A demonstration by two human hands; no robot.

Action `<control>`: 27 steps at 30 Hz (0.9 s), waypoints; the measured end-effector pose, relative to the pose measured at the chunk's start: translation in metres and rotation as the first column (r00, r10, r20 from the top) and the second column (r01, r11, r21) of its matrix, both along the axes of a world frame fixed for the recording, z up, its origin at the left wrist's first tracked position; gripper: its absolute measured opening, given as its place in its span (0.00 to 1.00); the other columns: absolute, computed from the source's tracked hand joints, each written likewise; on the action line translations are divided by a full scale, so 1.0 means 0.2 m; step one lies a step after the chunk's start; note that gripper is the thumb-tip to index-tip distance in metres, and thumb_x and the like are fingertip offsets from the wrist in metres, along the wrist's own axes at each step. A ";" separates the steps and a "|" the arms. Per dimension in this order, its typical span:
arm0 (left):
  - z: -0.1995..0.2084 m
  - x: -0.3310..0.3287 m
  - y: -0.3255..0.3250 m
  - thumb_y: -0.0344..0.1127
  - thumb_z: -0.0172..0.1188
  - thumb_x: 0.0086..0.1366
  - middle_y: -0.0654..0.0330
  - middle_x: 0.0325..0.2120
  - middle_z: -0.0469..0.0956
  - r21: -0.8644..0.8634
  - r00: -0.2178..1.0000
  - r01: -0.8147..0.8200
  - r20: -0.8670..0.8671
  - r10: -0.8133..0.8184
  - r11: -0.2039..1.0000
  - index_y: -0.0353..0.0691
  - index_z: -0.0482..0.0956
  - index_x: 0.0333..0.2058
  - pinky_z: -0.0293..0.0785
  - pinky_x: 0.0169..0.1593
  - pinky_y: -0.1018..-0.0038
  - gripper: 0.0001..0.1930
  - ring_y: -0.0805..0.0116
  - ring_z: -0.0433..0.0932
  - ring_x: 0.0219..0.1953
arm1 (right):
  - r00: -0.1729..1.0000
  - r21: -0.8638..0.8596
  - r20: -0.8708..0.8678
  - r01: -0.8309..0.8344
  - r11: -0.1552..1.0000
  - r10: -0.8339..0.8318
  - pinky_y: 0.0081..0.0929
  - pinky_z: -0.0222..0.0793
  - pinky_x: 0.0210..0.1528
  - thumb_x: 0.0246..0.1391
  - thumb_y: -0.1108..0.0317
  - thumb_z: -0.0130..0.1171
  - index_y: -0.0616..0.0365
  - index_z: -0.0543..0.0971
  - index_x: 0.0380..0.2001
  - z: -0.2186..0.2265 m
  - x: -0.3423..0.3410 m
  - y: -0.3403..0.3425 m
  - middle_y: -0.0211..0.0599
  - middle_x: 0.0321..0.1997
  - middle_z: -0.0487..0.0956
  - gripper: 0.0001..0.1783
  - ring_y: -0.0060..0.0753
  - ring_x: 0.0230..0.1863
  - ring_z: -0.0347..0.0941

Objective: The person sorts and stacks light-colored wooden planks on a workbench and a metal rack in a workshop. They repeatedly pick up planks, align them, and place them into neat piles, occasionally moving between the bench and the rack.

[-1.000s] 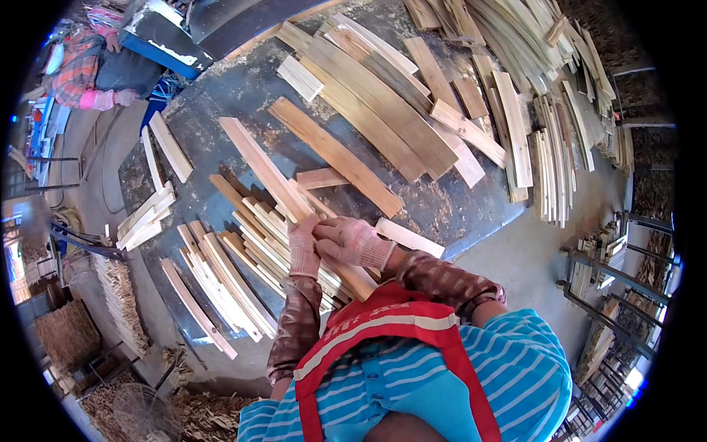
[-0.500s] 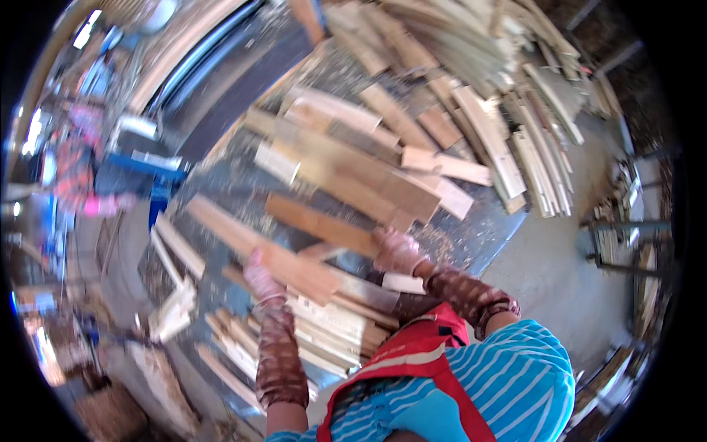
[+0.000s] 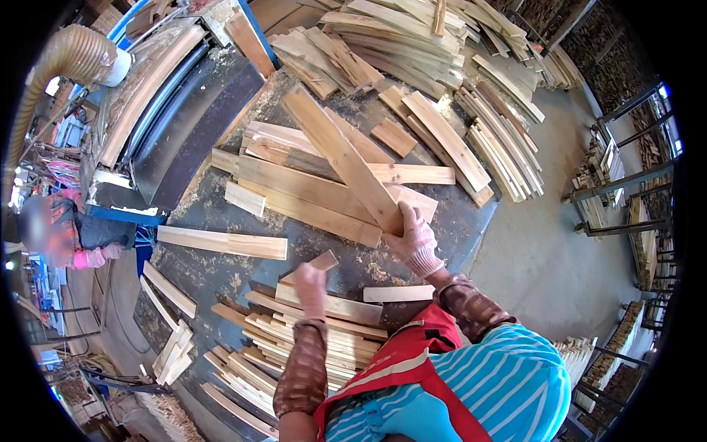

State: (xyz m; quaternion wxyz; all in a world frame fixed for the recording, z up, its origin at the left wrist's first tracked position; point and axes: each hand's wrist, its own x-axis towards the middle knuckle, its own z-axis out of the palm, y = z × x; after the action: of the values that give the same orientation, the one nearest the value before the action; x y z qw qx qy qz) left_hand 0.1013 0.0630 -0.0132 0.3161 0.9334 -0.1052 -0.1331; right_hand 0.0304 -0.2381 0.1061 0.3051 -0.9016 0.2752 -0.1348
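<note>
A long brown board [image 3: 342, 158] slants up and away, its near end gripped by my gloved right hand [image 3: 412, 241]; it passes over other boards on the table. My gloved left hand [image 3: 310, 287] is smeared by motion, so its fingers cannot be read. Just beyond it a short piece of wood [image 3: 322, 260] lies partly hidden, and I cannot tell whether the hand touches it. A pale board [image 3: 224, 241] rests at the table's left side. Close to my body, narrow pale strips [image 3: 317, 342] lie in rows, with a short pale board [image 3: 398, 294] beside them.
A machine with a dark roller bed [image 3: 199, 125] stands at far left, a ribbed hose [image 3: 70, 55] above it. Another person [image 3: 55, 228] works beside it. Stacked boards [image 3: 398, 44] cover the far end. Sawdust lies on the dark table [image 3: 471, 221]; metal racks [image 3: 626, 177] stand at right.
The board that was in my left hand now lies at the table's left side, and that hand has moved right. My right hand has swung its board from nearly crosswise to pointing away.
</note>
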 end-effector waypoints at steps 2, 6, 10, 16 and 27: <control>0.04 -0.26 -0.13 0.39 0.65 0.59 0.52 0.36 0.82 -0.212 0.996 0.085 0.010 -0.084 0.974 0.40 0.81 0.45 0.77 0.48 0.63 0.17 0.50 0.80 0.42 | 0.989 0.074 0.150 0.002 0.997 -0.013 0.48 0.74 0.45 0.48 0.66 0.66 0.53 0.72 0.58 0.04 0.03 -0.03 0.50 0.47 0.77 0.32 0.58 0.46 0.76; 0.14 -0.42 -0.12 0.46 0.64 0.60 0.56 0.39 0.83 0.370 0.887 0.447 -0.065 -0.457 0.814 0.48 0.83 0.42 0.60 0.65 0.56 0.14 0.59 0.79 0.50 | 0.950 0.075 0.307 0.038 0.996 -0.059 0.47 0.74 0.45 0.52 0.71 0.62 0.52 0.77 0.53 0.09 0.05 -0.07 0.48 0.45 0.79 0.22 0.56 0.46 0.77; 0.27 -0.41 -0.18 0.49 0.61 0.61 0.55 0.38 0.84 0.520 0.804 0.540 -0.087 -0.588 0.661 0.49 0.86 0.39 0.63 0.63 0.55 0.14 0.55 0.81 0.46 | 0.936 0.093 0.340 0.061 0.994 -0.090 0.47 0.74 0.46 0.53 0.71 0.62 0.51 0.77 0.53 0.10 0.01 -0.08 0.47 0.45 0.79 0.22 0.55 0.46 0.77; 0.25 -0.36 -0.14 0.52 0.57 0.64 0.50 0.48 0.82 0.461 0.788 0.566 -0.548 -0.282 0.684 0.47 0.85 0.44 0.76 0.54 0.56 0.19 0.48 0.80 0.53 | 0.915 0.205 0.380 0.060 0.977 -0.136 0.41 0.74 0.50 0.53 0.72 0.60 0.53 0.78 0.53 0.21 -0.04 -0.11 0.46 0.45 0.79 0.21 0.52 0.46 0.78; 0.25 -0.39 -0.23 0.57 0.62 0.60 0.50 0.46 0.83 0.421 0.854 0.349 -0.510 -0.100 0.837 0.49 0.84 0.46 0.74 0.56 0.57 0.22 0.48 0.79 0.52 | 0.843 0.877 0.348 -0.137 0.461 -0.410 0.23 0.71 0.57 0.63 0.66 0.61 0.67 0.78 0.58 0.19 0.03 -0.31 0.36 0.51 0.83 0.23 0.25 0.50 0.77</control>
State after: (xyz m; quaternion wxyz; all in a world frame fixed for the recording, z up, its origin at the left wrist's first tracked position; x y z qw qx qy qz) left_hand 0.0238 0.0165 0.0367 0.0615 0.9026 -0.0999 -0.4141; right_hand 0.0364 -0.2995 0.1445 0.7717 -0.5167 0.2868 -0.2350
